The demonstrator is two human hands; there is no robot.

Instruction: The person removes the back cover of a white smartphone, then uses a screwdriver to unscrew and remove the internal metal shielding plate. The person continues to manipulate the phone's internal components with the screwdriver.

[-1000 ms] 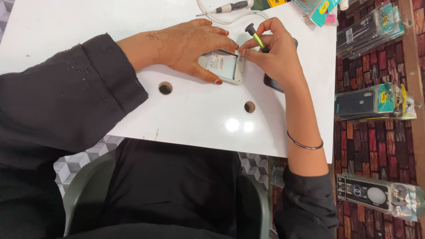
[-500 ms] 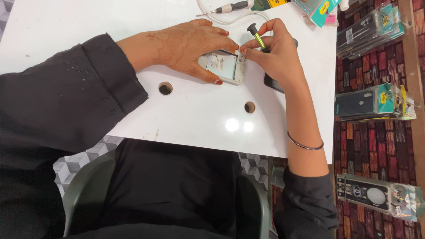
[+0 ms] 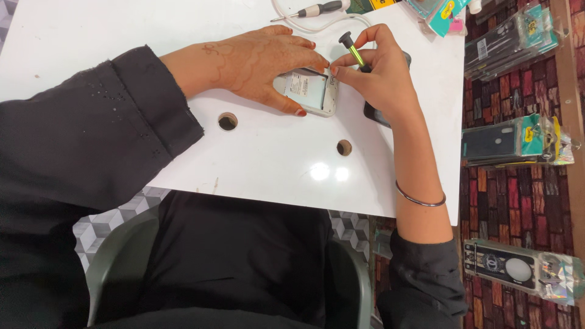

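Phone held flat while a small screwdriver works its corner

Phone [image 3: 311,91], a small pale slab with rounded corners lying back-up, sits near the far right part of the white surface [image 3: 274,164], a glossy board with two round holes drilled through it and glare spots near its near edge. Much of the phone is hidden: the left hand [image 3: 256,61] lies flat over its left end, fingers spread and pressing down, thumb along the near side, so the grip is a pinning one rather than a clench. The right hand [image 3: 378,76] is clenched on a slim screwdriver [image 3: 352,52] with a green shaft and a black round cap, held tilted; its tip is covered by the fingertips at the phone's far right corner, so the contact point cannot be made out. A dark flat object [image 3: 375,114] lies under the right hand, mostly hidden. A second screwdriver [image 3: 314,10], black-handled, and a white cable [image 3: 304,25] lie at the far edge, partly cut off.
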